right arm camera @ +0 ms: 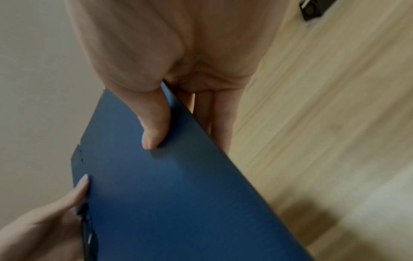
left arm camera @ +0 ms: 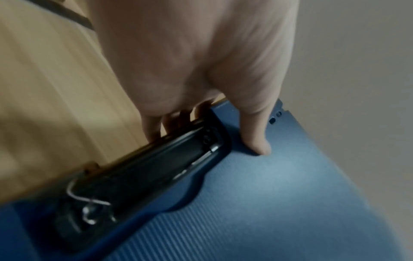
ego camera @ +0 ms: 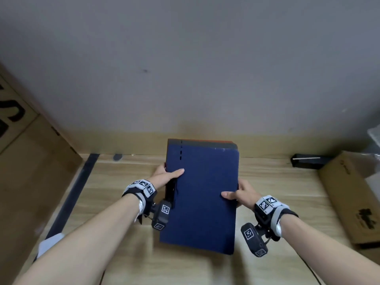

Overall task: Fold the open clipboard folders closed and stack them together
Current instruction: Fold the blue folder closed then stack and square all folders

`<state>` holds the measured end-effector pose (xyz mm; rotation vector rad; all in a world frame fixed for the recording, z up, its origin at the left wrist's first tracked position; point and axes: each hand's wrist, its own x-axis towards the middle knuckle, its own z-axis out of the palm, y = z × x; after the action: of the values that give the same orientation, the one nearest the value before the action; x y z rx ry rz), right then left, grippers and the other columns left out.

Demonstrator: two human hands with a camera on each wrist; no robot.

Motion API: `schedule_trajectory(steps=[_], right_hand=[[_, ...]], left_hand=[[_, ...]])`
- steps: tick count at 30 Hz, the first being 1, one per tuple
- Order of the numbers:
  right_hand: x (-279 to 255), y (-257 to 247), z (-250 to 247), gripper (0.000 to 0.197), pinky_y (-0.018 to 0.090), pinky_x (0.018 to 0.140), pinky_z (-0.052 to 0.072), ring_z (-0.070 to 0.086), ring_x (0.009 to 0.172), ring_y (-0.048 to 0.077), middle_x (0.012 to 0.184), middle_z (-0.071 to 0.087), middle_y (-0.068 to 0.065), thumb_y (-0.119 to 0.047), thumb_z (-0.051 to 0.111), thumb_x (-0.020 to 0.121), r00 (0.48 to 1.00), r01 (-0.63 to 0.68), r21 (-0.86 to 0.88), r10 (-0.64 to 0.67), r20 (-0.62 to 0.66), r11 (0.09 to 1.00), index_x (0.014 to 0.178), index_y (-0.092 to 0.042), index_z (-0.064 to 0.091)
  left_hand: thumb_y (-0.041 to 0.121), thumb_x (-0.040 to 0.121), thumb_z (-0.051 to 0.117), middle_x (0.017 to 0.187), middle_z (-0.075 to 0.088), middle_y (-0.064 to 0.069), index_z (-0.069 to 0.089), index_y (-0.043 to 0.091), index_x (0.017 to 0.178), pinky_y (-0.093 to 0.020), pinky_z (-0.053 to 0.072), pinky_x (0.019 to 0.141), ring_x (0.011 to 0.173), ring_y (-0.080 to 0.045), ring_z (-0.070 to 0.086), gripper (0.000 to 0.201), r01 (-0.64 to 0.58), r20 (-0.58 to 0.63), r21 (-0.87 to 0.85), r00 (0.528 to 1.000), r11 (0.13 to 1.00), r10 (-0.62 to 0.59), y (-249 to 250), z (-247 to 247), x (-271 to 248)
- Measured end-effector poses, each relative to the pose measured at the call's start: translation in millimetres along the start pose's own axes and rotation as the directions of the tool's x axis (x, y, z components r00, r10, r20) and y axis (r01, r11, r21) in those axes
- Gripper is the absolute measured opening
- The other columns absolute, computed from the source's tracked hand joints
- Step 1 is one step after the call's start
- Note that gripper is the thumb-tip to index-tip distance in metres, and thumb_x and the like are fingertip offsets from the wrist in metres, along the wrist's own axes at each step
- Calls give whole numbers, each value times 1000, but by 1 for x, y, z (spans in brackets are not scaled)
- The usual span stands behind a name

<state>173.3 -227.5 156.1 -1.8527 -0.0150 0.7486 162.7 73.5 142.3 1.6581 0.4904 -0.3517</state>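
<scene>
A closed dark blue clipboard folder [ego camera: 203, 198] is held above the wooden table, tilted, with its black metal clip [left arm camera: 143, 178] on the left edge. My left hand [ego camera: 166, 177] grips that left edge, thumb on the cover, fingers underneath. My right hand [ego camera: 238, 195] grips the right edge the same way, thumb [right arm camera: 154, 127] on top. Behind the blue folder, edges of other closed folders [ego camera: 207, 144], dark grey and orange, show near the wall. The blue cover [right arm camera: 170, 194] fills the right wrist view.
A large cardboard box [ego camera: 30, 161] stands at the left. Another cardboard box [ego camera: 353, 198] lies at the right, with a black object [ego camera: 306, 161] beside it by the wall. A black strip [ego camera: 74, 192] runs along the table's left side. Wooden tabletop [ego camera: 277, 177] shows around the folders.
</scene>
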Motion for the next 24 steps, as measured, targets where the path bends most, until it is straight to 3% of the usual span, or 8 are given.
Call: schedule_trajectory(steps=[4,6,10,12,14,17,21,24], right_hand=[[3,-2,-14,30,20,73,56,72,99,17,105,75,-2,2,69,85,985,125,52,-117,-128,991,108,-16,65],[5,4,-15,29,17,73,55,70,98,21,106,74,3,5,70,84,967,163,44,-151,-204,986,108,-8,65],[1,19,-16,26,11,69,53,69,96,19,106,72,7,-4,70,87,943,193,78,-163,-289,978,112,-4,64],[-1,19,-20,29,10,70,51,70,93,8,106,72,2,-13,71,87,912,250,113,-195,-361,962,115,-6,64],[-5,6,-24,27,10,72,49,67,84,-6,103,71,-3,-18,69,89,864,330,143,-237,-444,933,114,-9,63],[-4,-17,-31,29,20,78,44,60,78,2,90,66,-5,-37,63,93,801,413,172,-267,-536,894,101,-9,63],[0,-37,-31,54,33,73,35,42,74,17,75,45,6,-58,63,85,779,442,327,-176,-603,835,70,-8,50],[0,-39,-23,40,32,72,34,40,70,18,65,43,1,-35,69,87,770,422,312,-155,-619,851,58,-19,47]], left_hand=[[23,68,90,125,62,-2,45,11,135,-36,49,99,112,-19,61,82,-186,-166,31,968,982,188,19,14,-5],[13,65,91,119,63,-2,45,10,130,-32,49,94,107,-17,62,79,-268,-214,59,937,961,275,17,23,-10],[8,66,90,116,65,0,46,13,128,-34,51,96,105,-10,64,76,-297,-151,44,942,954,300,-12,42,-18],[14,69,89,119,67,0,48,14,129,-37,53,97,108,-13,66,73,-285,-83,38,954,958,287,-19,48,-21],[20,69,89,119,69,1,52,15,128,-30,55,92,110,-15,67,70,-277,-39,26,960,960,278,-13,50,-26],[25,75,84,114,71,3,59,14,123,-18,53,85,108,-15,68,55,-314,-48,-20,949,949,312,9,46,-40],[71,70,66,135,61,0,49,15,139,-36,41,109,125,-17,56,90,-342,-127,-178,938,923,323,34,47,-52],[80,71,58,139,58,-7,56,20,133,-51,34,114,132,-25,51,86,-310,-216,-322,944,895,250,44,56,-44]])
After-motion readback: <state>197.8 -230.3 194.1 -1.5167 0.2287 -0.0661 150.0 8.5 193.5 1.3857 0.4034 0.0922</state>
